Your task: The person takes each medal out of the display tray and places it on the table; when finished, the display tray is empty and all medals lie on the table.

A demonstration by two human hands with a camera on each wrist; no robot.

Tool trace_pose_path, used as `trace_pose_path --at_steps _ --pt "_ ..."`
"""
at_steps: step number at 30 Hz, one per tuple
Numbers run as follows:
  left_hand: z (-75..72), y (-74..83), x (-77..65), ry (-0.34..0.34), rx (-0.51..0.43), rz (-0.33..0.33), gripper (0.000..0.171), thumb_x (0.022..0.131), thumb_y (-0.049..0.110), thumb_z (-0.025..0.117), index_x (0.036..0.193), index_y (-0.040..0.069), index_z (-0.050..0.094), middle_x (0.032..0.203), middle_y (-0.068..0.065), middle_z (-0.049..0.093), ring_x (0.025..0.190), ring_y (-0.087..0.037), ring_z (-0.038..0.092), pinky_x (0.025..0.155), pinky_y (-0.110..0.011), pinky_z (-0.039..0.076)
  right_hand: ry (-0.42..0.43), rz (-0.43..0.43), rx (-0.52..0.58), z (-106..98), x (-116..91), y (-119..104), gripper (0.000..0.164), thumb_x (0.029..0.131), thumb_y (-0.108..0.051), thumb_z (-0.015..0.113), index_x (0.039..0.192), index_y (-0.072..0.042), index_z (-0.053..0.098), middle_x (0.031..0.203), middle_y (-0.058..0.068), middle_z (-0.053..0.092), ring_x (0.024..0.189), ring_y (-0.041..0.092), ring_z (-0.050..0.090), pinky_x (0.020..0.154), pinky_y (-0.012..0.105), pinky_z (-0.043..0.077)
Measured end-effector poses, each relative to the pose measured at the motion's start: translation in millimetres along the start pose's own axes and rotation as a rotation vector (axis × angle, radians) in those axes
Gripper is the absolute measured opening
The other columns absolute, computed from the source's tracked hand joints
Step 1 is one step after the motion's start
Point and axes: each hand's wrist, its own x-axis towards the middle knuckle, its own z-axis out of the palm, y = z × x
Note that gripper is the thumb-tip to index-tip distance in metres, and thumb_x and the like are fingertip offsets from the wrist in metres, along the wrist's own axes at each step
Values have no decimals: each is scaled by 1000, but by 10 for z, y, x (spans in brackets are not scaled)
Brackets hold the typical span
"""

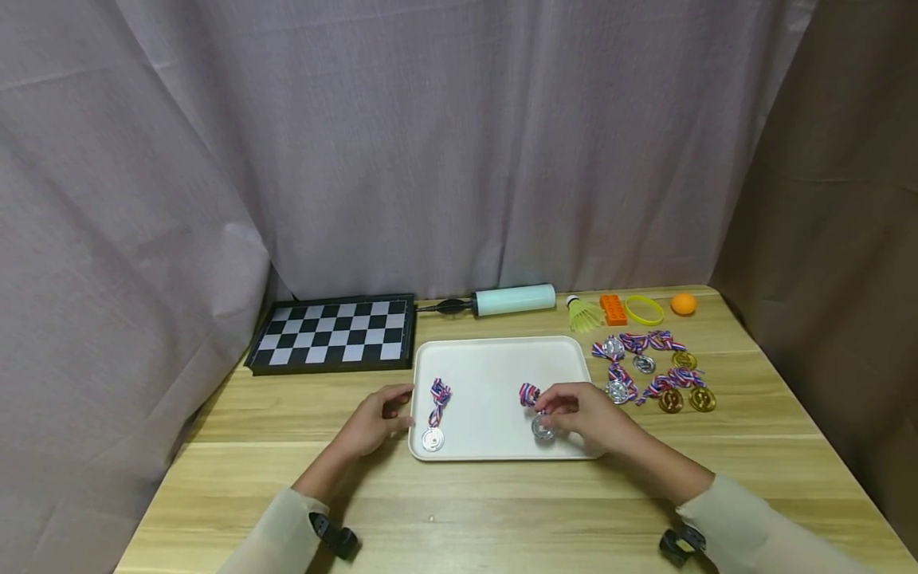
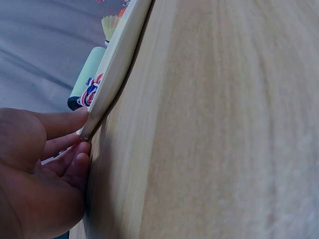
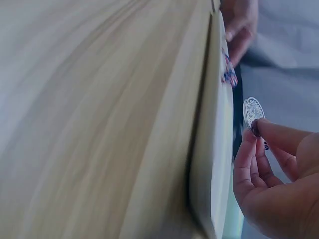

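My left hand (image 1: pixel 374 417) holds the left edge of a white tray (image 1: pixel 488 355), thumb and fingertips at its rim. On the tray's left side lies a silver medal (image 1: pixel 433 438) with a knotted red, white and blue ribbon (image 1: pixel 438 396). Over the tray's right side, my right hand (image 1: pixel 579 410) pinches another silver medal (image 1: pixel 543 429); its bunched ribbon (image 1: pixel 528 394) shows just left of the fingers. In the right wrist view this medal (image 3: pixel 252 112) stands tilted above the tray's rim, between thumb and fingertips.
Right of the tray lie several ribboned medals, silver (image 1: pixel 644 364) and gold (image 1: pixel 703 399). Behind stand a black-and-white chessboard (image 1: pixel 333 333), a pale green pump (image 1: pixel 514 300), a yellow shuttlecock (image 1: pixel 584 314), an orange brick (image 1: pixel 613 309), a yellow ring (image 1: pixel 644 321) and an orange ball (image 1: pixel 684 304).
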Motion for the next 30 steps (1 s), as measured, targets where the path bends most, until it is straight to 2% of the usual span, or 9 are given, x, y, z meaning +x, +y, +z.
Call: trace_pose_path --at_steps 5,12,17,21,30 --pt "0 -1 -7 -3 4 -1 55 89 -1 76 142 -1 59 131 -17 65 116 -30 60 100 -47 52 71 30 -4 -334 -261 116 21 90 -8 78 108 2 73 102 11 72 87 17 65 73 24 56" --pt "-13 2 -8 -10 30 7 55 90 0 76 142 0 59 133 -18 64 117 -30 60 98 -41 54 176 46 -119 -685 -585 415 18 90 -3 77 107 1 73 103 13 72 84 6 65 71 24 57" --pt "-12 0 0 -7 24 1 55 90 0 76 142 0 59 132 -17 64 117 -29 60 99 -43 53 187 99 -157 -750 -722 586 19 88 -1 77 106 1 73 101 11 70 83 6 63 70 23 56" --pt "-5 -10 6 0 12 -10 55 90 -1 76 142 1 59 132 -17 65 117 -29 60 100 -46 52 175 128 -185 -742 -743 662 17 88 -5 79 104 -3 74 98 7 70 82 6 62 70 23 55" --pt "-9 3 -2 -11 16 -17 56 90 -2 75 143 2 59 135 -16 63 120 -30 60 102 -45 51 135 133 -207 -734 -726 651 15 89 -10 79 103 -6 74 91 4 68 79 8 59 68 24 51"
